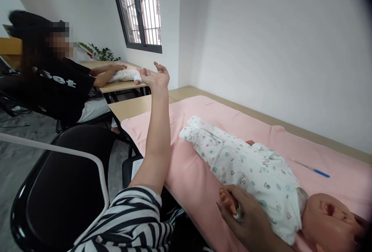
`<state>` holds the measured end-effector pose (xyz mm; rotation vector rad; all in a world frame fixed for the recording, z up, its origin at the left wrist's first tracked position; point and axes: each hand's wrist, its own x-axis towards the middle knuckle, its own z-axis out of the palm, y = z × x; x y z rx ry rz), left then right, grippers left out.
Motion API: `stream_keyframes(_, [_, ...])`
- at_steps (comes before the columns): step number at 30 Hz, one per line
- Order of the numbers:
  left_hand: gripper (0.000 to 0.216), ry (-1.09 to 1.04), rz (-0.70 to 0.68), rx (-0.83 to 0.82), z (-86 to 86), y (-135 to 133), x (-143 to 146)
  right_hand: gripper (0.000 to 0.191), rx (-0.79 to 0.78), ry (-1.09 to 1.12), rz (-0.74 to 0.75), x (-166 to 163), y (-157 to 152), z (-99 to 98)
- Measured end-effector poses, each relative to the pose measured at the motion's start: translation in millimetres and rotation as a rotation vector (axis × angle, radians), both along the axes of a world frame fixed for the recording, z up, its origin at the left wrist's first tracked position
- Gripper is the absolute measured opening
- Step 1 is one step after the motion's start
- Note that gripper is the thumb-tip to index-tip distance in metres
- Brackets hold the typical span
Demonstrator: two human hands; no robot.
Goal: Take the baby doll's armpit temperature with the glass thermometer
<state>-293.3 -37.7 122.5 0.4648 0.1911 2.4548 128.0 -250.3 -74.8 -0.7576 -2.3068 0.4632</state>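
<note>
A baby doll (328, 217) lies on its back on a pink cloth (186, 174), its head toward the lower right and its mouth open. It wears a white printed baby outfit (241, 163). My right hand (250, 215) is closed around the doll's near arm by the wrist, and the doll's small hand (228, 201) sticks out between my thumb and fingers. My left hand (158, 77) is raised in the air, palm up and fingers loosely curled apart, holding nothing. It is well away from the doll.
A thin tool with a blue handle (322, 173) lies beyond the doll. At the left a seated person (62, 78) handles another doll (126, 75) on a further table. A black chair (66, 174) stands left of me. A white wall (276, 50) runs behind the table.
</note>
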Motion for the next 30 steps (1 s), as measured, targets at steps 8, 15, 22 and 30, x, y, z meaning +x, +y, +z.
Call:
stream_keyframes(8, [0.082,0.188,0.014,-0.117,-5.9,7.8,-9.0,0.020,-0.047,0.009,-0.011,0.6,-1.7,1.6])
stream_keyframes(15, [0.084,0.186,0.013,-0.109,-7.6,16.9,-15.7,0.016,-0.057,-0.004,-0.004,1.1,-2.3,3.3])
stream_keyframes(22, [0.072,0.214,0.063,-0.075,-5.4,11.8,-10.5,0.012,-0.022,-0.005,-0.024,0.0,-2.0,0.0])
stream_keyframes(30, [0.075,0.207,0.005,-0.094,-4.2,5.1,-5.9,0.014,-0.065,-0.006,-0.019,-0.1,-3.5,4.8])
